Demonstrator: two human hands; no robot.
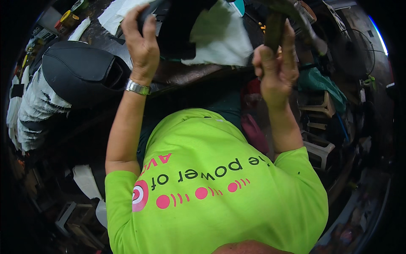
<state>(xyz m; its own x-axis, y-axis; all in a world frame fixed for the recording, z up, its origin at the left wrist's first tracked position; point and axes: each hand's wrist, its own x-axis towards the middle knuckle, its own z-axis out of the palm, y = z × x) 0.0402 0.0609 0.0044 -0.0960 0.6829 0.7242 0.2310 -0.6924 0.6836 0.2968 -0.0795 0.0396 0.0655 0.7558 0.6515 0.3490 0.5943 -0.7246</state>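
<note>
My left hand (141, 44) is at the top of the view, thumb and fingers closed on the edge of a black piece (177, 31) that looks like a shoe upper. A white cloth (220, 36) lies beside and partly under that piece. My right hand (277, 72) is raised to the right of the cloth, wrapped round the wooden handle (275, 31) of a hammer. The hammer's curved dark head (311, 29) is blurred and partly cut off by the upper rim. Left of my left wrist lies a stack of black shoe uppers (76, 63) with frayed white lining.
The dark worktable (186, 74) spans the top. A yellow tin (69, 19) stands at the far left. On the right are a green plastic bag (323, 86), stacked stools (317, 146) and a fan (357, 51). A white scrap (86, 180) hangs low at the left.
</note>
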